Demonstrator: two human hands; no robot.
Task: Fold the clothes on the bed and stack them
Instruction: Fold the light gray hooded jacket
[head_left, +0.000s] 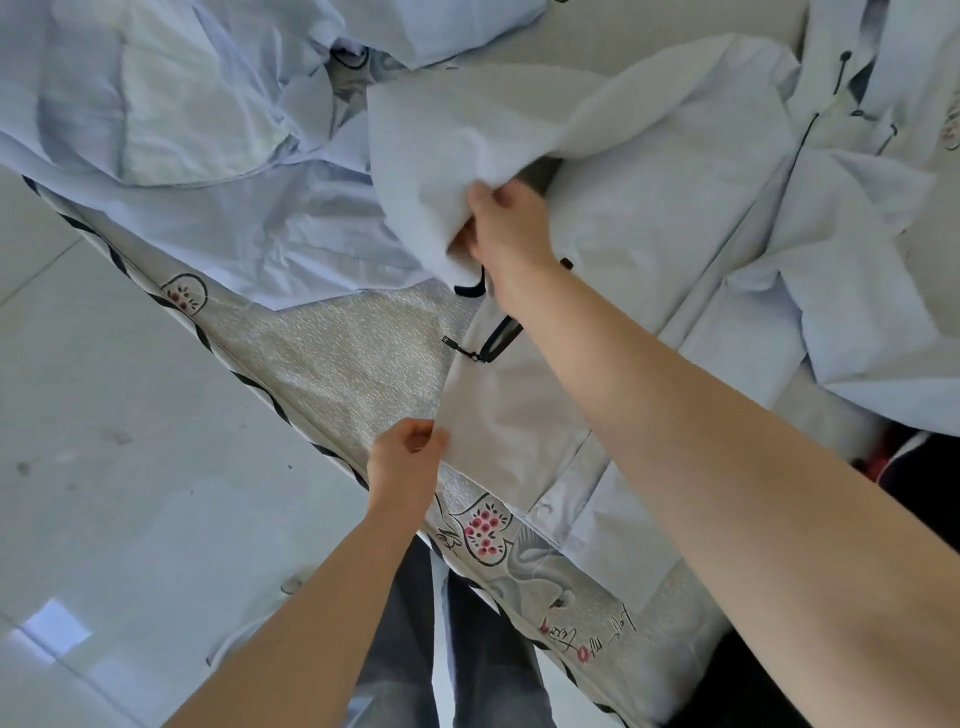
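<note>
Clothes lie spread over the bed (332, 358), and the one I am working on is a white jacket (649, 260) laid across the patterned bedsheet at the near edge. My right hand (506, 223) has its grip curled round a bunched fold of the jacket's pale fabric, lifted a little above the rest of the garment. My left hand (408, 449) pinches the jacket's lower corner between thumb and fingers, right where the cloth meets the sheet. A dark zipper pull (462, 348) shows on the jacket between my two hands, lying on the sheet just beside the cloth edge. A crumpled pale blue garment (197, 130) sits further up the bed on the left, touching the jacket's raised fold. More white clothing (872, 291) is heaped on the right. Grey floor tiles (104, 415) run along the bed's left side.
</note>
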